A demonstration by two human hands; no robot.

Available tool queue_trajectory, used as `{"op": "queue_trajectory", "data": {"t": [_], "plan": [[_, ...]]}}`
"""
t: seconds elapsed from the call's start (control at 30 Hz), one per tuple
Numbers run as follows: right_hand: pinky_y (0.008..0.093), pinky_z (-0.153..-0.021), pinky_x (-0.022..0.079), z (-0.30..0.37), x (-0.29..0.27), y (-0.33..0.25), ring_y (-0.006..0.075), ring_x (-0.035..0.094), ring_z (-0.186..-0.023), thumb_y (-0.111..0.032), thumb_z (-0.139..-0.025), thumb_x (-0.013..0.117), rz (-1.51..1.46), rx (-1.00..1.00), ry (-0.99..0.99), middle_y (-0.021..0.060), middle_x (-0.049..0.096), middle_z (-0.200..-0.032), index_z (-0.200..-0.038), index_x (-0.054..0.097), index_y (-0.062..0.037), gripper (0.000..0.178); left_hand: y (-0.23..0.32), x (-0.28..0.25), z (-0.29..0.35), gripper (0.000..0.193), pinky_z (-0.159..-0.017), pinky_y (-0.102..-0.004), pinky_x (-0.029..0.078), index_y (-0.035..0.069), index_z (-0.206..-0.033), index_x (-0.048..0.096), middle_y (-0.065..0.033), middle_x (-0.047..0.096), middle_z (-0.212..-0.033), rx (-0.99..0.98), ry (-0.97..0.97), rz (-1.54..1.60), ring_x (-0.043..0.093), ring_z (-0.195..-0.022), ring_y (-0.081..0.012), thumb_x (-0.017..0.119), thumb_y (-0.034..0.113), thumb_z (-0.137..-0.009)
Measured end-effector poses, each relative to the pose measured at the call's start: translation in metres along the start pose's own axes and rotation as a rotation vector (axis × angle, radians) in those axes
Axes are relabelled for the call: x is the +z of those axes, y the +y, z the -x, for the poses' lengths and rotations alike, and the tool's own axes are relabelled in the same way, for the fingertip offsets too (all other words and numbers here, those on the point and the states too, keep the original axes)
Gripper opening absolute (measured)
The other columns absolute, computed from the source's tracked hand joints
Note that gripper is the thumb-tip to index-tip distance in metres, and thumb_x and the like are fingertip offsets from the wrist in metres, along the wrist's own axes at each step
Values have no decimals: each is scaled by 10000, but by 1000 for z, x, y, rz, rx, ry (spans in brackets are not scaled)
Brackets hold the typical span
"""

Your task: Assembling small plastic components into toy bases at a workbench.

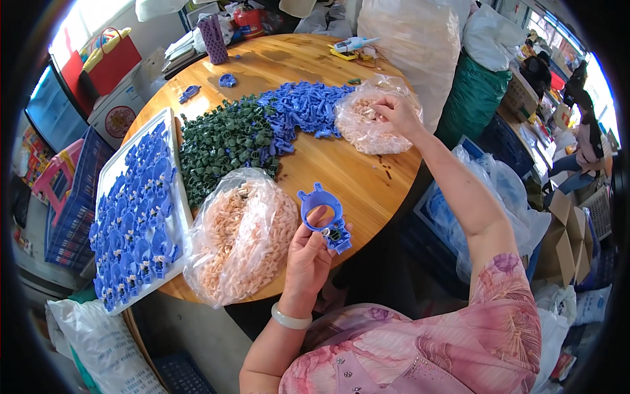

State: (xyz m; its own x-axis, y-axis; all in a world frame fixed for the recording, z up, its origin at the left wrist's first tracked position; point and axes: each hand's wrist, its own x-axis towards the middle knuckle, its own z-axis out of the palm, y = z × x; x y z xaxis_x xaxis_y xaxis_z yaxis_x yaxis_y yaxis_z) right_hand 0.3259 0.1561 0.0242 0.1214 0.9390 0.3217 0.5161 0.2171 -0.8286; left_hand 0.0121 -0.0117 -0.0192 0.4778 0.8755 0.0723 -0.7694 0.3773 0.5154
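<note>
Near the table's front edge, my left hand is closed on a blue plastic ring part, with small ears on top and a dark green piece set at its lower end. My right hand reaches over a clear plastic bag of small pale pieces at the far right of the table. Its fingers are pinched together among those pieces; what they hold, if anything, is too small to make out. Beside my left hand lies a larger clear bag full of peach-coloured small pieces.
Dark green parts and blue parts are heaped on the round wooden table. A white tray on the left holds rows of blue ring parts. A purple holder stands at the back; crates, bags and a box surround the table.
</note>
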Motion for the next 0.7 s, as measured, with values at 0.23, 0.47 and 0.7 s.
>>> {"op": "queue_trajectory", "data": {"t": [0.23,0.47,0.7], "plan": [[235,-568,467,-1,-4,-1,86,589,-630,-163,-853,615,37,-39,63,41,636,-745,-837,630,19,184,-1,-1,3,466,-864,-396,508,-2,-1313,387,-153,546,-1195,-1,7,-9,572,-1070,-331,552,150,-905],[218,-665,512,49,12,-57,91,629,-733,-92,-877,587,-243,31,-247,17,635,-813,-884,618,-4,94,-1,1,0,468,-874,-377,495,-18,-1329,344,-163,526,-1205,4,19,-18,568,-1075,-321,509,159,-928],[357,-682,484,92,53,-70,278,605,-780,-105,-767,593,523,-414,-614,99,620,-852,-821,640,-52,90,0,1,0,476,-875,-406,501,-4,-1324,361,-166,541,-1192,48,17,21,574,-1059,-325,536,163,-914]]}}
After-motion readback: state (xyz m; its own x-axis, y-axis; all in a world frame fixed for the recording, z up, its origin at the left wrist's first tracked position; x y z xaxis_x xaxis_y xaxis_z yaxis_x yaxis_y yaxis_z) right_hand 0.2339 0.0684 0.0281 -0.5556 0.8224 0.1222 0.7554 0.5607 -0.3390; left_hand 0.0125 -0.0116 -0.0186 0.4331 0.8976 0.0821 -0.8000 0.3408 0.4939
